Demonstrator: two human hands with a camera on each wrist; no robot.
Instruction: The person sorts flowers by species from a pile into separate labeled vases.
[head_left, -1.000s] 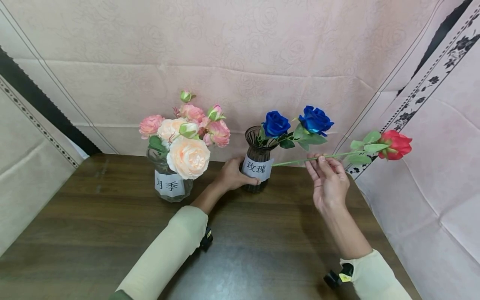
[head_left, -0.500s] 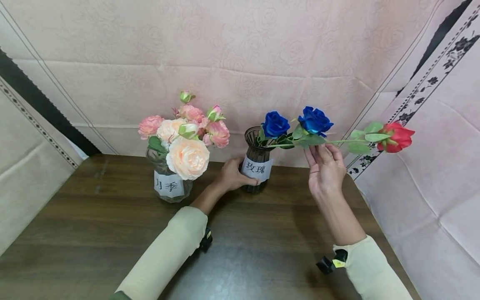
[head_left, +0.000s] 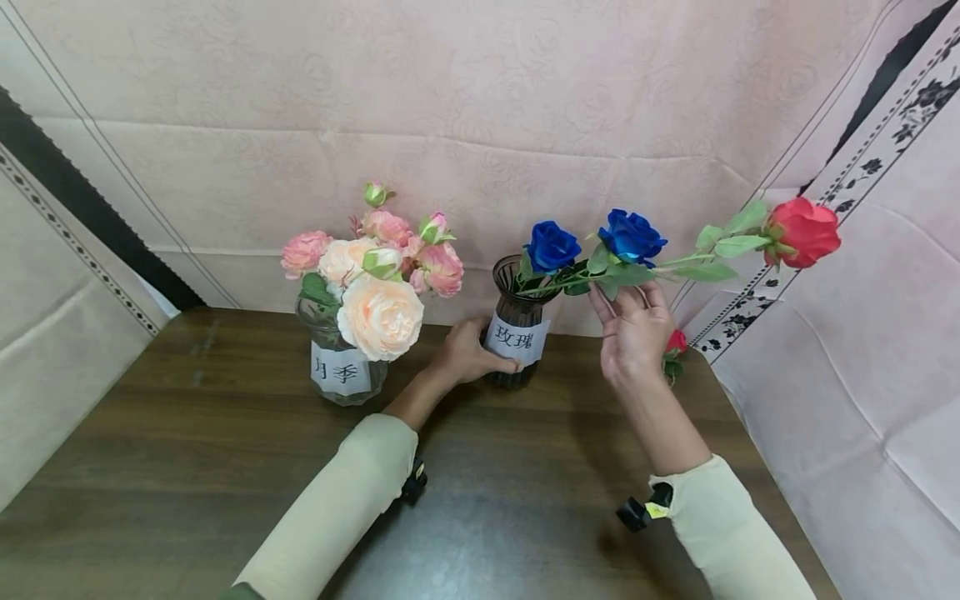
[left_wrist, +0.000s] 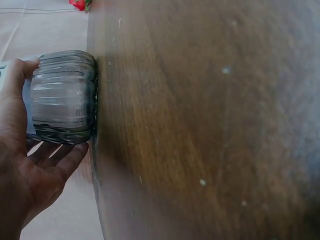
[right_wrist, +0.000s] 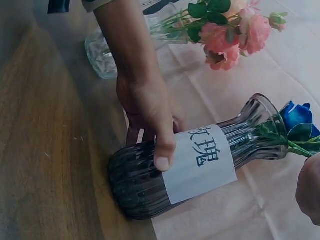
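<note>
My left hand (head_left: 468,354) grips the lower part of a dark ribbed glass vase (head_left: 517,312), thumb across the edge of its white label (right_wrist: 202,162). The vase stands upright near the table's back edge. Two blue roses (head_left: 552,247) lean out of it to the right. With its fingertips my right hand (head_left: 636,333) pinches the green stem of a red rose (head_left: 804,233). That rose slants up to the right, its stem end right at the vase's mouth (right_wrist: 280,127). In the right wrist view only a bit of the right hand shows.
Left of the hands stands a clear glass vase (head_left: 375,379) with pink and cream flowers (head_left: 378,317). Partly behind the right wrist is another red rose (head_left: 677,342). Patterned cloth (head_left: 480,100) hangs behind the brown wooden table (head_left: 225,467).
My right hand has moved left, bringing the stem end up from beside the vase to its mouth. The bloom has risen. Another red rose now shows behind the right wrist. The left hand stays put.
</note>
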